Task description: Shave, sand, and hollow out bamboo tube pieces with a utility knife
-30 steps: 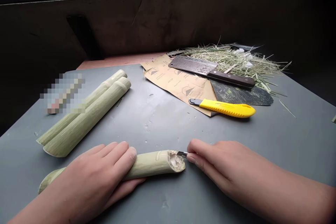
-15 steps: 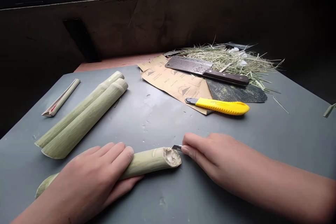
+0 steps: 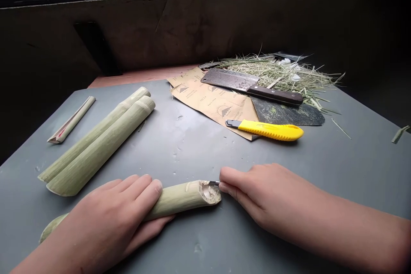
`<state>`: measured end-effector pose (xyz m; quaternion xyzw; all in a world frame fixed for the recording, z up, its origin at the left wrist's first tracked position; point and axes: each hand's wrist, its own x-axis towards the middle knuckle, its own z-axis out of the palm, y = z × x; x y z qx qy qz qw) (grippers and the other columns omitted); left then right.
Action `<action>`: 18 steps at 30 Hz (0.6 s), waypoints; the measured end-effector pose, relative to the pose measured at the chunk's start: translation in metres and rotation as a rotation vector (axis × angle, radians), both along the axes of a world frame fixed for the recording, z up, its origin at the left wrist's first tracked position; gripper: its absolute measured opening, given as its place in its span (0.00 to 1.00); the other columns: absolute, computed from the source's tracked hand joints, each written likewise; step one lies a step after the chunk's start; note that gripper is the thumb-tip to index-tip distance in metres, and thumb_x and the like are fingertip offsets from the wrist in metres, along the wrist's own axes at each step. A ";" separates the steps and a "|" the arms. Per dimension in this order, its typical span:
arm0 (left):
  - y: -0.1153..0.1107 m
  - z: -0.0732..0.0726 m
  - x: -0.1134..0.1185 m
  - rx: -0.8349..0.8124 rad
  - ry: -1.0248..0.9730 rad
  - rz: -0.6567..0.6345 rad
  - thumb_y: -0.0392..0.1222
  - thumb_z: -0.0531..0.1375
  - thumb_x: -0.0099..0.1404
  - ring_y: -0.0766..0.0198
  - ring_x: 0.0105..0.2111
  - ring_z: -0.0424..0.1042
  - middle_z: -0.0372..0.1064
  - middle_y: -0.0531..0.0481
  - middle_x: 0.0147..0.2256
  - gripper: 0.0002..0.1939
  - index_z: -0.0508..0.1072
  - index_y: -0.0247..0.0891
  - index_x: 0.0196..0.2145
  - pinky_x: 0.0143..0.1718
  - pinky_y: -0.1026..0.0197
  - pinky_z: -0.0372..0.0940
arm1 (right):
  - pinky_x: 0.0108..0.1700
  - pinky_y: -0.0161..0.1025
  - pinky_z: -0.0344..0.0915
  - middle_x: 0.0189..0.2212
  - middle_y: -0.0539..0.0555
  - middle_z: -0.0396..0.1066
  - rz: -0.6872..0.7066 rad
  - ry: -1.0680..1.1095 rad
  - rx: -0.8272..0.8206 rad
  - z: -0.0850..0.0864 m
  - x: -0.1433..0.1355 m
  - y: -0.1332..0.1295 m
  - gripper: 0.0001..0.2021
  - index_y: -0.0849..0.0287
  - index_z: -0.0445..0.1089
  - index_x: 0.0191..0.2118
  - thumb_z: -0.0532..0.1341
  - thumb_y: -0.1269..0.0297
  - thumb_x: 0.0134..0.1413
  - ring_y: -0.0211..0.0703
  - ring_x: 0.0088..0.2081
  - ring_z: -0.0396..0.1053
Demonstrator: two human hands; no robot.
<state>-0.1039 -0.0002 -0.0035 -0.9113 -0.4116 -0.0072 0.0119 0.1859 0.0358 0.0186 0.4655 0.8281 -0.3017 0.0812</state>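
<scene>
A pale green bamboo piece (image 3: pixel 180 200) lies on the grey table, its slanted, rough cut end facing right. My left hand (image 3: pixel 123 216) is wrapped over its middle, fingers on top and thumb below. Between the fingertips of my right hand (image 3: pixel 253 192) is a small dark blade (image 3: pixel 214 183), whose tip is at the upper part of the bamboo's open end. Two more bamboo pieces (image 3: pixel 102 143) lie side by side behind my left hand, and a thin split piece (image 3: pixel 72 120) lies farther left.
A yellow utility knife (image 3: pixel 271 130) rests partly on brown printed paper (image 3: pixel 205 98). Behind it are a cleaver (image 3: pixel 250 87), black sheets (image 3: pixel 285 113) and a heap of shavings (image 3: pixel 276 70). A wall and window frame bound the table's far side.
My right hand has moved slightly left, bringing the blade from the rim into the bamboo's open end. My left hand keeps its hold. The whole view has shifted slightly.
</scene>
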 end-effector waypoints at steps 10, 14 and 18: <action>0.011 0.014 0.009 0.115 0.049 -0.145 0.48 0.51 0.73 0.62 0.22 0.65 0.65 0.53 0.25 0.14 0.64 0.40 0.31 0.23 0.58 0.56 | 0.25 0.35 0.47 0.22 0.49 0.64 0.050 0.040 -0.029 0.000 -0.002 0.012 0.13 0.54 0.65 0.32 0.51 0.57 0.67 0.37 0.23 0.59; 0.011 0.016 0.011 0.117 0.046 -0.145 0.47 0.50 0.73 0.62 0.22 0.65 0.65 0.53 0.25 0.13 0.63 0.41 0.31 0.23 0.58 0.56 | 0.25 0.35 0.47 0.22 0.49 0.63 0.027 0.047 -0.043 0.002 -0.002 0.011 0.14 0.54 0.65 0.33 0.50 0.56 0.68 0.38 0.23 0.58; 0.008 0.015 0.010 0.099 0.050 -0.133 0.48 0.51 0.73 0.61 0.22 0.65 0.65 0.53 0.26 0.13 0.63 0.41 0.31 0.24 0.58 0.55 | 0.27 0.36 0.49 0.23 0.50 0.64 0.014 0.025 -0.067 0.004 -0.002 0.009 0.14 0.54 0.65 0.32 0.50 0.57 0.68 0.39 0.25 0.61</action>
